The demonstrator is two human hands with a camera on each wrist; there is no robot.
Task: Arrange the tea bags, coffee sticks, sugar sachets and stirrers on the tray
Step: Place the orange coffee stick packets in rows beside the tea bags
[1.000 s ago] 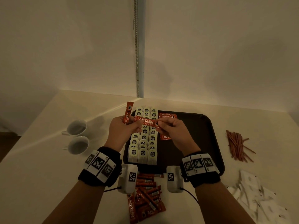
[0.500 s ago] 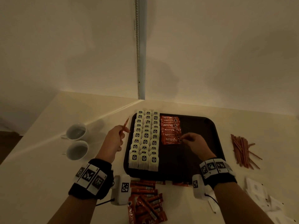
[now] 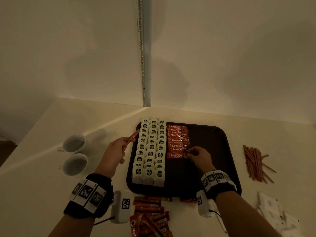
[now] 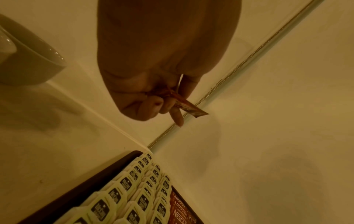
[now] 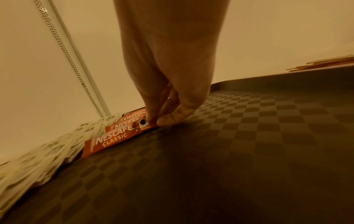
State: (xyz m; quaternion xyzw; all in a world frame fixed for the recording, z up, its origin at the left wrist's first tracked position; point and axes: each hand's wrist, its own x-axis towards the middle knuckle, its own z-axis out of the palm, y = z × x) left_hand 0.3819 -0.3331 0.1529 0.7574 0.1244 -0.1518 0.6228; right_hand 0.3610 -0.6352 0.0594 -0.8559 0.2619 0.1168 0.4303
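One coffee stick [image 3: 177, 155] lay flat on the tray [image 3: 212, 151], nearest of the column beside the tea bags [image 3: 151, 151]; the right hand [image 3: 199, 155] pinched its right end between thumb and fingertips. The left hand [image 3: 114, 152], off the tray's left edge, gripped a spare stick [image 3: 131, 138] in curled fingers. Risks, as judged: letting go askew would leave the stick crooked; a nudge could disturb the loosely overlapped sticks [image 3: 177, 137] above or the tea bags. Stirrers [image 3: 254, 161] and sugar sachets [image 3: 277, 214] were on the table, right, with more sticks [image 3: 150, 218] near.
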